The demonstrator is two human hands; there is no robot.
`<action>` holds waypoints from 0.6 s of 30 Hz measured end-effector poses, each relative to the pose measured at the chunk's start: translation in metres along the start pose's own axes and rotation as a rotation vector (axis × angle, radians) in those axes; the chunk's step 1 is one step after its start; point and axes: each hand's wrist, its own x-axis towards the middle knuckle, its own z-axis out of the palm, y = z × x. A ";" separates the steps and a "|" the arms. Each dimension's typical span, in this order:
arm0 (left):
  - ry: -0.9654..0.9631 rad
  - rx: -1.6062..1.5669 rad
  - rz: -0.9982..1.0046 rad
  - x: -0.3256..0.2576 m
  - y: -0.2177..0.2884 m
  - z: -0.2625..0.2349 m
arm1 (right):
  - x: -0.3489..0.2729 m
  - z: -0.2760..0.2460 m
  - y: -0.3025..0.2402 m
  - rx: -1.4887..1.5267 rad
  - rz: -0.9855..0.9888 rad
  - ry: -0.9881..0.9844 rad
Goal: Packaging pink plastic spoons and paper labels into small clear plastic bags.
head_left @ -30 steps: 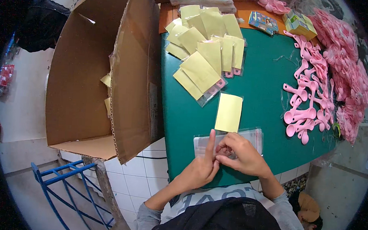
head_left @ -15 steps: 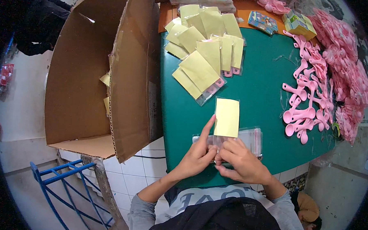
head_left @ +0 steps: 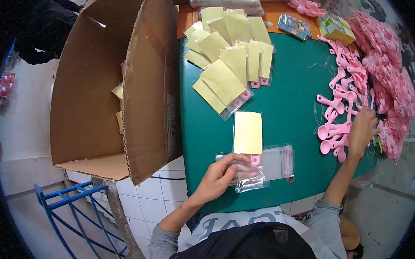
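A clear plastic bag [head_left: 252, 183] with a yellow card [head_left: 248, 133] and the holed end of a pink spoon [head_left: 255, 160] lies near the table's front edge. My left hand [head_left: 217, 178] pinches this bag just below the card, thumb and fingers closed on the film. Beneath it lies a stack of flat clear bags [head_left: 278, 162]. Over at the right, my right hand [head_left: 362, 131] is at the edge of a pile of pink measuring spoons [head_left: 335, 130]. Its fingers are apart and a little blurred, with no spoon visible in them.
Several filled bags with yellow cards [head_left: 223, 81] overlap at the far left of the green table [head_left: 287, 100]. A tall open cardboard box [head_left: 149, 94] stands left of it. Bulk pink spoons in plastic [head_left: 390, 77] and a yellow box [head_left: 336, 28] are at the right.
My right hand has let go of the bag and moved right to the spoon pile. The bag with the card has shifted slightly left, and the pink spoon end now shows below the card.
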 end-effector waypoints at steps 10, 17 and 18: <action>-0.126 -0.067 -0.090 -0.012 -0.003 -0.003 | -0.074 0.003 -0.193 0.943 -0.180 -0.416; 0.083 0.424 0.102 -0.018 0.000 0.005 | -0.068 0.006 -0.187 1.109 -0.062 -0.481; 0.098 0.590 0.208 -0.018 0.000 0.007 | -0.067 0.005 -0.187 1.111 -0.065 -0.484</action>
